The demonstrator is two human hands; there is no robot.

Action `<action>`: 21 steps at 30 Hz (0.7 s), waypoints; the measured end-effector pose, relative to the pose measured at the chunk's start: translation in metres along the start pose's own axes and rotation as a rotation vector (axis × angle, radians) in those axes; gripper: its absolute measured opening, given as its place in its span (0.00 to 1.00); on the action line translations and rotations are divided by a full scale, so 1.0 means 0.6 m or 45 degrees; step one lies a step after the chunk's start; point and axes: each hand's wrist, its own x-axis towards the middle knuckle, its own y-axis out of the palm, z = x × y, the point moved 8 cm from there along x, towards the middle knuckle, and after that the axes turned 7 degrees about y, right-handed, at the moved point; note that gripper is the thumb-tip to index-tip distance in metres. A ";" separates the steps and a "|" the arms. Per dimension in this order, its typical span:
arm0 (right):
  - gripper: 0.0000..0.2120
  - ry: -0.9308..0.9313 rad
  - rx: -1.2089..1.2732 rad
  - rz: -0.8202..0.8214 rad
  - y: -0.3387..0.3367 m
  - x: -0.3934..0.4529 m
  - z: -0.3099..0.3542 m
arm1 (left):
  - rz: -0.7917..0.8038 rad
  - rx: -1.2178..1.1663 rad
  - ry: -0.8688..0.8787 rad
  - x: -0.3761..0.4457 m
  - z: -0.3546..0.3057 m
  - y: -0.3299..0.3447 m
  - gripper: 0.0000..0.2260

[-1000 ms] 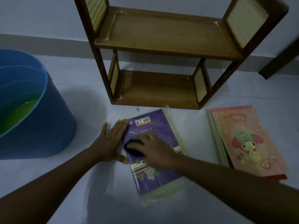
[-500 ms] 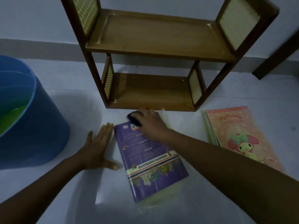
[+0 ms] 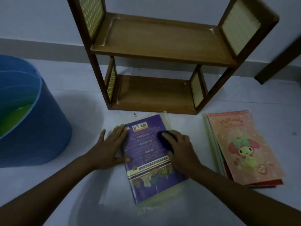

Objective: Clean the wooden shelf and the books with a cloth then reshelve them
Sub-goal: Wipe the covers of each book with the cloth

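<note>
Purple book (image 3: pixel 149 154) lies flat on the floor just in front of the wooden shelf (image 3: pixel 162 39), two bare tiers. Right hand (image 3: pixel 180 149) clutches a dark cloth (image 3: pixel 165 141) on its cover; left hand (image 3: pixel 108 147), fingers splayed flat, pins its edge. One pink stack (image 3: pixel 244 149) right, one blue bucket (image 3: pixel 32 128) left.

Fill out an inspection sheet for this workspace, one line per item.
Surface: pale floor, a dark speck near the shelf base.
Job's things: wooden shelf empty, both tiers; purple book flat; dark cloth on it; pink book stack to the right.
Clutter: blue bucket with green liquid.
Grippers: left hand flat on the book's edge; right hand pressing the cloth.
Cables: nothing seen.
Surroundings: pale wall, grey skirting.
</note>
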 end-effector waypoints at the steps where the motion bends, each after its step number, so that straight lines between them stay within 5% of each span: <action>1: 0.31 0.120 -0.016 -0.013 0.000 -0.001 -0.008 | -0.003 -0.009 -0.016 -0.001 0.002 0.006 0.55; 4: 0.29 -0.102 -0.085 -0.064 0.027 -0.065 0.061 | -0.001 0.017 -0.029 0.008 0.001 0.020 0.58; 7: 0.27 -0.558 -0.119 0.169 0.072 -0.151 0.129 | -0.023 0.067 -0.007 0.024 -0.004 0.026 0.57; 9: 0.28 -0.595 -0.131 0.150 0.054 -0.146 0.108 | -0.007 0.078 0.001 0.024 -0.009 0.038 0.56; 15: 0.25 0.016 -0.153 0.019 -0.023 -0.061 -0.072 | -0.010 0.107 0.080 -0.009 -0.010 0.033 0.51; 21: 0.30 0.344 -0.234 0.105 -0.024 -0.064 -0.146 | -0.007 0.485 0.652 -0.045 -0.084 0.060 0.38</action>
